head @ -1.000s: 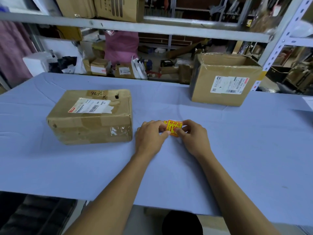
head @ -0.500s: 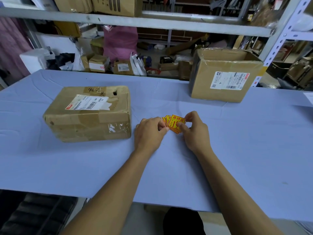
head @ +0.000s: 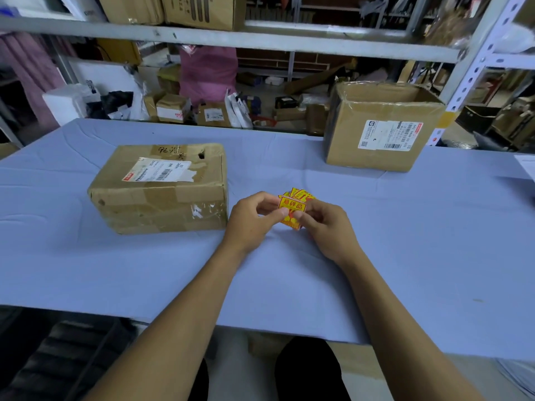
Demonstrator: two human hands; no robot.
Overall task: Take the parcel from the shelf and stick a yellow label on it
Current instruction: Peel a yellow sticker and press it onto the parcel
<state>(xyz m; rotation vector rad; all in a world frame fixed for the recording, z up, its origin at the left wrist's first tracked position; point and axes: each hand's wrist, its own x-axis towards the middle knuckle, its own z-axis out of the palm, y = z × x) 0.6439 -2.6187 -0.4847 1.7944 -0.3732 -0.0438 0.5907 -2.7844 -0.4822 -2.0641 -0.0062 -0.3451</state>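
Observation:
A worn brown cardboard parcel [head: 162, 188] with a white shipping label on top lies on the blue-covered table [head: 115, 270], left of centre. Just right of it, my left hand [head: 254, 218] and my right hand [head: 327, 224] together pinch a small stack of yellow labels [head: 293, 205] with red print, held slightly above the table. The front label faces me, and more labels fan out behind it. Both hands are apart from the parcel.
A second, taller cardboard box [head: 382, 125] with a white label stands at the table's back right. A grey metal shelf beam [head: 231, 39] runs overhead, with an upright post [head: 474, 68] at right. Small parcels and bags crowd the floor behind the table.
Both hands have lifted the yellow labels off the table and drawn them a little toward me; the labels have fanned out. The parcel has not moved.

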